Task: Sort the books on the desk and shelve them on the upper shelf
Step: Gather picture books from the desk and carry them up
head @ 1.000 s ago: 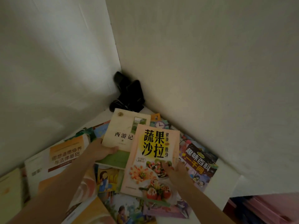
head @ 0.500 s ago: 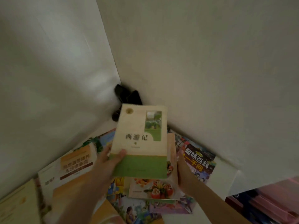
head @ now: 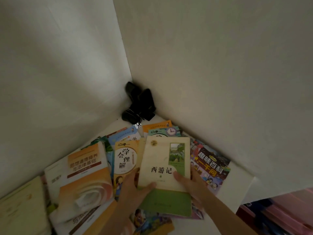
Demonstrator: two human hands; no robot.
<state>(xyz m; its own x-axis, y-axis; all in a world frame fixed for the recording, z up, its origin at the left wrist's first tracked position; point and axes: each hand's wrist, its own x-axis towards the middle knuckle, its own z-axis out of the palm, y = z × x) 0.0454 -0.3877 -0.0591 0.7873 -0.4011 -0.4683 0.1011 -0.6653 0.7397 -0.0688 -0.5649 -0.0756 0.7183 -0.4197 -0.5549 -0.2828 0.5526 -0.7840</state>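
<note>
- Cream-and-green book (head: 165, 168) lies atop the pile on the white desk (head: 240, 187), gripped by both hands.
- Left hand (head: 133, 190) holds its left edge, thumb on the cover.
- Right hand (head: 191, 182) holds its right edge likewise.
- Yellow book (head: 124, 160) lies just left of it; dark colourful book (head: 210, 165) just right.
- Black objects (head: 138, 104) sit beyond it in the corner.

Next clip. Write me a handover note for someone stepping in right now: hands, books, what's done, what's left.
Left hand and right hand both grip the cream-and-green book, thumbs on its cover, over the pile.
The other books, such as the orange-and-white textbook and the dark picture book, lie spread across the desk.
Done: nothing visibly shelved; no shelf in view.
Left: sort the pile, shelve everything.
</note>
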